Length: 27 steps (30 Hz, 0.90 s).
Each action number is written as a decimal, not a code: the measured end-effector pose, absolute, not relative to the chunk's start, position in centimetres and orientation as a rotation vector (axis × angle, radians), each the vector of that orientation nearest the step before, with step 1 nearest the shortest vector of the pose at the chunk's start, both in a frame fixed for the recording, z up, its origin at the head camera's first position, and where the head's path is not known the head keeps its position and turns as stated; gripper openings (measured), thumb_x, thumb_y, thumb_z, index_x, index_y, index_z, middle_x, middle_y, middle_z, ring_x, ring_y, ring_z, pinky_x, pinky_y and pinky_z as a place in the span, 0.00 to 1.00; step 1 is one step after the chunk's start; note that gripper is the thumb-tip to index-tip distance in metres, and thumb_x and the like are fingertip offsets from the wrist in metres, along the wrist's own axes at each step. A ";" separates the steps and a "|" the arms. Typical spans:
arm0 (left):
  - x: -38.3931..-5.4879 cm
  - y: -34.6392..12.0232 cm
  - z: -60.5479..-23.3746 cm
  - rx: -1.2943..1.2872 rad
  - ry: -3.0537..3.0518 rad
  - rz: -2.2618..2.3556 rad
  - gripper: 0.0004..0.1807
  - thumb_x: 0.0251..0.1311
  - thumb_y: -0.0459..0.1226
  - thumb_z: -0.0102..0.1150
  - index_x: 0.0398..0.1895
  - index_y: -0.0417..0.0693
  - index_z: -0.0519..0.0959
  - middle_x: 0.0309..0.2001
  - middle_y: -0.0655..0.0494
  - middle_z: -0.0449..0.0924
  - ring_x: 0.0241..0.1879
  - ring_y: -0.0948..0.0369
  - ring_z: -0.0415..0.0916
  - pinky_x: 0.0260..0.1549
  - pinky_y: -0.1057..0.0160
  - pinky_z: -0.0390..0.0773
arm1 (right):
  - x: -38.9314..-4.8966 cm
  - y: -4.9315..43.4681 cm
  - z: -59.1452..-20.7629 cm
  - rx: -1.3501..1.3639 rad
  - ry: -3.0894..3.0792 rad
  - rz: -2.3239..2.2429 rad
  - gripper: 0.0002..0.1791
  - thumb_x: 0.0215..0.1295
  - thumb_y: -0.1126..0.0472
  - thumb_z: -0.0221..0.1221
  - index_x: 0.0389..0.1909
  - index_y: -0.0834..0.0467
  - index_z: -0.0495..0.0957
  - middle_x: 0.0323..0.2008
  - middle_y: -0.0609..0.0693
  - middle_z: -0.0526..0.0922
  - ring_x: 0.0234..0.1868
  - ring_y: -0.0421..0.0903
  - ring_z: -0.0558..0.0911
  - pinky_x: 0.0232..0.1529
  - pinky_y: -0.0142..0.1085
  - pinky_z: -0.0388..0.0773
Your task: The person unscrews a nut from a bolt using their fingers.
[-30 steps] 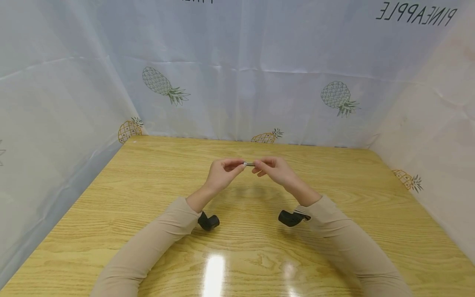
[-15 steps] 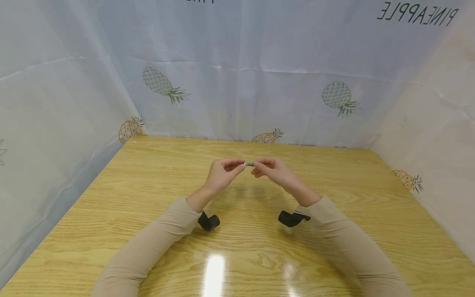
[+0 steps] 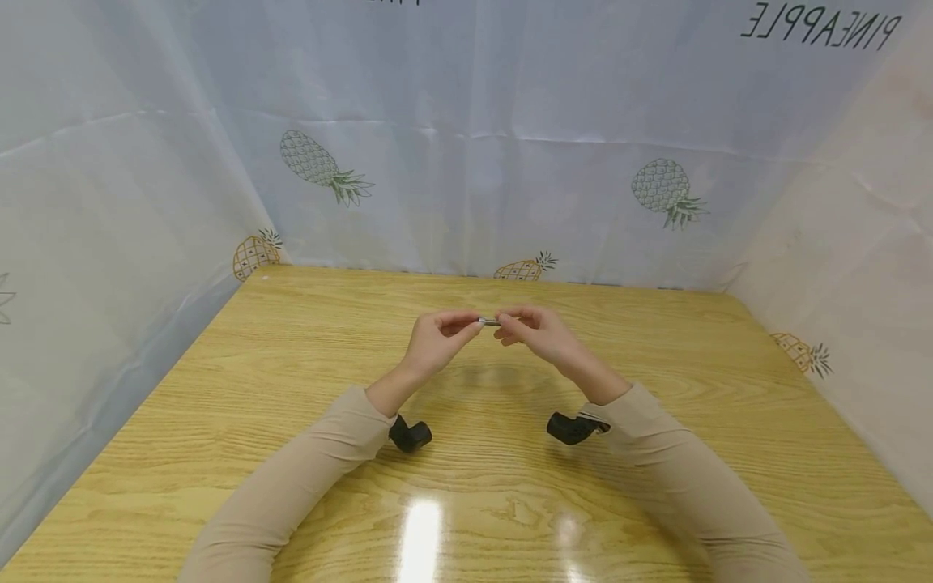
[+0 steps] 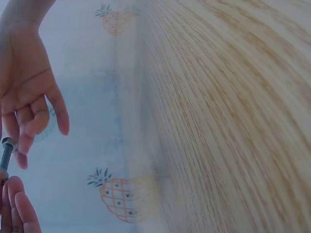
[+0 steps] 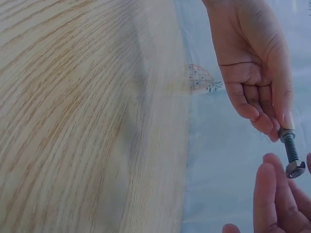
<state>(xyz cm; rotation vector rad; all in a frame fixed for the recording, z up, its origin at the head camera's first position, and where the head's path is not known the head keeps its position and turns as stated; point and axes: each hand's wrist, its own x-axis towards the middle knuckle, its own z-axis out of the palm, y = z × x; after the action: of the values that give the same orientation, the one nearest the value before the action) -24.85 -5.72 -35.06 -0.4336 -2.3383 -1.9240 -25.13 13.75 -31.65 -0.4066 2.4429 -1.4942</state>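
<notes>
Pineapple-printed white curtains [image 3: 466, 89] stand behind and to both sides of a wood-grain table [image 3: 146, 470], its surface showing bright reflections between the forearms. Held above the table, between the two hands, is a metal bolt [image 5: 291, 148] with its threaded shank exposed; the left hand [image 3: 432, 344] pinches one end, thumb and fingertips closed on it, and the right hand [image 3: 543, 334] has thumb and fingers curled about the nut [image 5: 295, 170] at the other, firmness of contact there not determinable
</notes>
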 end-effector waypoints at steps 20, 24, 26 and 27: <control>-24.9 -5.8 -35.0 -0.437 -2.344 -1.925 0.15 0.59 0.37 0.60 0.48 0.39 0.81 0.46 0.42 0.82 0.45 0.52 0.81 0.45 0.62 0.82 | -25.4 13.6 -31.9 -0.443 2.413 -1.531 0.23 0.71 0.51 0.48 0.57 0.65 0.72 0.47 0.65 0.81 0.51 0.60 0.79 0.59 0.51 0.73; -24.9 -5.8 -35.0 -0.427 -2.345 -1.938 0.17 0.60 0.37 0.60 0.50 0.38 0.80 0.48 0.41 0.82 0.46 0.51 0.81 0.46 0.62 0.81 | -25.3 13.6 -31.9 -0.439 2.441 -1.538 0.19 0.69 0.56 0.52 0.55 0.62 0.73 0.49 0.63 0.80 0.51 0.56 0.80 0.60 0.51 0.72; -24.9 -5.8 -35.0 -0.423 -2.347 -1.943 0.17 0.60 0.37 0.60 0.50 0.37 0.79 0.48 0.40 0.81 0.46 0.50 0.81 0.46 0.62 0.81 | -25.2 13.7 -32.0 -0.453 2.456 -1.546 0.19 0.67 0.59 0.55 0.56 0.61 0.72 0.52 0.62 0.78 0.53 0.54 0.78 0.60 0.50 0.72; -24.9 -5.7 -35.0 -0.423 -2.345 -1.946 0.18 0.60 0.37 0.60 0.51 0.36 0.79 0.48 0.40 0.81 0.46 0.50 0.81 0.46 0.62 0.81 | -25.1 13.7 -31.9 -0.452 2.456 -1.559 0.19 0.66 0.60 0.56 0.56 0.60 0.72 0.53 0.60 0.77 0.54 0.53 0.78 0.60 0.49 0.72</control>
<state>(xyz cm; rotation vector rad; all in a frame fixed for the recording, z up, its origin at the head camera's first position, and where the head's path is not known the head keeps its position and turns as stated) -24.90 -5.72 -35.05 -0.4230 -2.3454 -1.9460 -25.14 13.69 -31.95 -0.4516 2.4556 -1.5586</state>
